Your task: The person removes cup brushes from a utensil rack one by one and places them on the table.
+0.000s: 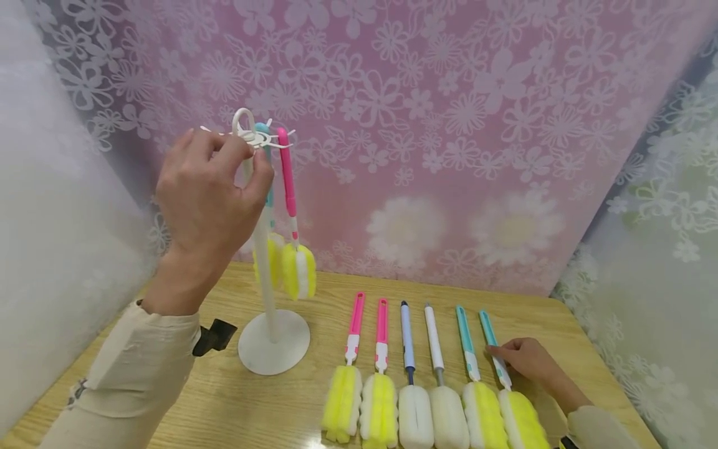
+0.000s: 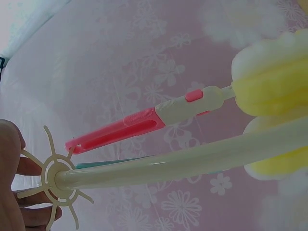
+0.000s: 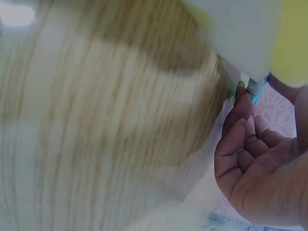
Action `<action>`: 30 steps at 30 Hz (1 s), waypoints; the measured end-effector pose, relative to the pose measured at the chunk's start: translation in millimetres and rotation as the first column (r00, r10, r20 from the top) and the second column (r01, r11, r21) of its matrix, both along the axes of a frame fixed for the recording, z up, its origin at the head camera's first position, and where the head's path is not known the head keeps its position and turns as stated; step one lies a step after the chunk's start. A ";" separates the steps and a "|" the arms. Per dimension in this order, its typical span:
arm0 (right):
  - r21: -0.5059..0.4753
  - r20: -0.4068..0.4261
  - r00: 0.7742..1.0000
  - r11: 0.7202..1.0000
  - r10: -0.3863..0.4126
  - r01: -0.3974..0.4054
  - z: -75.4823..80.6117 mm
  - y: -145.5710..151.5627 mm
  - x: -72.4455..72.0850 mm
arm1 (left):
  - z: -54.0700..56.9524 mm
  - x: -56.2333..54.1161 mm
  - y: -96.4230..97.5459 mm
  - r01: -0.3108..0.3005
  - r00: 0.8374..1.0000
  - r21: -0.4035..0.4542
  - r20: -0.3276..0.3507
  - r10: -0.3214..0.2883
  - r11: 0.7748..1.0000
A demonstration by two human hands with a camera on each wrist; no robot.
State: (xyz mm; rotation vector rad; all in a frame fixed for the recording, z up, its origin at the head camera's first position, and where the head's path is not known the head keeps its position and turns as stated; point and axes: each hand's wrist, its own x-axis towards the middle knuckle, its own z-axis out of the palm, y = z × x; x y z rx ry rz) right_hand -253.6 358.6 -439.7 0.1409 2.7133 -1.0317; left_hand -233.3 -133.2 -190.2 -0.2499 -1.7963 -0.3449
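Note:
At the top of a white stand (image 1: 262, 255), my left hand (image 1: 210, 181) holds the ring of hooks (image 2: 44, 175), its fingers among the prongs. From that ring hang a pink-handled sponge brush (image 1: 287, 181) and a teal-handled sponge brush (image 1: 275, 259), the latter partly behind the pole. Low at the right, my right hand (image 1: 530, 360) pinches the handle of the rightmost teal sponge brush (image 1: 488, 327) between thumb and fingers. Its yellow and white sponge head points toward me. The right wrist view shows the pinched handle from below the sponge.
Left of the held brush lie another teal brush (image 1: 464, 327), a grey-white brush (image 1: 434, 337), a blue-handled brush (image 1: 407, 340) and two pink brushes (image 1: 382, 324) in a row on the wooden table (image 1: 213, 399). A flowered curtain (image 1: 404, 156) stands behind.

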 end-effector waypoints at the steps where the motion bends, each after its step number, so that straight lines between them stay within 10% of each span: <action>1: 0.005 -0.007 1.000 1.000 0.004 -0.004 -0.5 0.6 0.8 | -0.2 0.0 0.6 0.001 1.000 -0.002 0.003 -0.001 1.000; 30: -0.157 -0.080 0.997 0.987 0.011 -0.023 38.8 10.4 22.0 | 6.8 2.9 -5.2 0.055 0.988 0.008 0.142 -0.055 0.998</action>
